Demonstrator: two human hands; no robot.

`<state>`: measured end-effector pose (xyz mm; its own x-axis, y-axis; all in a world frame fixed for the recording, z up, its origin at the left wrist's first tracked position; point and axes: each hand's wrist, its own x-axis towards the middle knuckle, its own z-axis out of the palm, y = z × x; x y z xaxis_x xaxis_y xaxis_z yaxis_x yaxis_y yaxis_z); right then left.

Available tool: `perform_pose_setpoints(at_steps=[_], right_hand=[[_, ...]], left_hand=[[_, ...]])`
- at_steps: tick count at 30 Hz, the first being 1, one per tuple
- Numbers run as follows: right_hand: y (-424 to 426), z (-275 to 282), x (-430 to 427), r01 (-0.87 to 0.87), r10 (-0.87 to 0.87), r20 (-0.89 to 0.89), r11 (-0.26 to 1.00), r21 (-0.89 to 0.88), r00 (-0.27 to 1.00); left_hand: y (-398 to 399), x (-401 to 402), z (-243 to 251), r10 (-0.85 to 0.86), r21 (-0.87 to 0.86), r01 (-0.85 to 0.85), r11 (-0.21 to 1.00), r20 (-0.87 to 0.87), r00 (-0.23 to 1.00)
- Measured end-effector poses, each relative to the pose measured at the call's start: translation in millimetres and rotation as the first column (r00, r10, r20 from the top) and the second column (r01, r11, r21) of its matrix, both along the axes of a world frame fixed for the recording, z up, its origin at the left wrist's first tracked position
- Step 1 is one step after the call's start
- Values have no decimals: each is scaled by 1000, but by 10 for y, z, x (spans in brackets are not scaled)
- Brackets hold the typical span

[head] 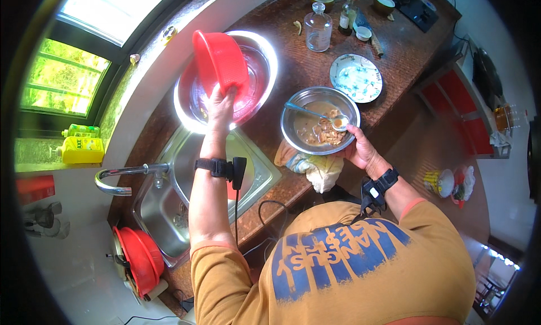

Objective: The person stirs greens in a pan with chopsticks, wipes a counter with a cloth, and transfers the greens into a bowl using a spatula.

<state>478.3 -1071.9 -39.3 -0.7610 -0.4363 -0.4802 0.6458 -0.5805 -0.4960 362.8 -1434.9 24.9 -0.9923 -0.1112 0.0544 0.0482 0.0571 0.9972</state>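
Observation:
My left hand (220,107) grips a red plastic colander (226,63) by its lower edge, tilted on its side over a large stainless steel basin (270,77). With my right hand (362,151) I hold the near right rim of a stainless steel mixing bowl (286,128), thumb on top. Cloudy liquid and chopped, light brown food pieces (327,134) lie in that bowl. A spoon (310,110) rests across it, its round end by my right thumb. Beneath the bowl's near side, a crumpled cloth (315,168) hangs over the counter edge.
A double-bowl sink (162,223) with a chrome faucet (127,171) lies at left. Beyond the bowl are a patterned plate (356,77), a glass bottle (318,31), a red-capped sauce bottle (348,14) and a knife (367,31). Red basins (141,257) stand near the sink; a cable hangs from my left wrist.

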Motion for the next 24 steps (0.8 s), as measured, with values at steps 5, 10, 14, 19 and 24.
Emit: perform_pose_setpoints(at_steps=[5, 10, 14, 19, 24], right_hand=[[25, -5, -32, -17, 17, 13, 1000, 17, 1000], [53, -47, -67, -21, 21, 30, 999, 31, 999], [63, -105, -73, -19, 18, 45, 999, 30, 999], [72, -83, -82, -25, 24, 56, 1000, 18, 998], [65, -129, -90, -20, 21, 52, 1000, -5, 998]], left_hand=[[35, 7, -60, -59, -136, 74, 988, 106, 993], [139, -10, 101, -114, -242, 220, 945, 387, 915], [39, -166, -30, -53, -523, 340, 782, 487, 872], [-41, -272, -173, -41, -666, 485, 566, 565, 824], [-126, -363, -177, 58, -762, 637, 113, 645, 762]])
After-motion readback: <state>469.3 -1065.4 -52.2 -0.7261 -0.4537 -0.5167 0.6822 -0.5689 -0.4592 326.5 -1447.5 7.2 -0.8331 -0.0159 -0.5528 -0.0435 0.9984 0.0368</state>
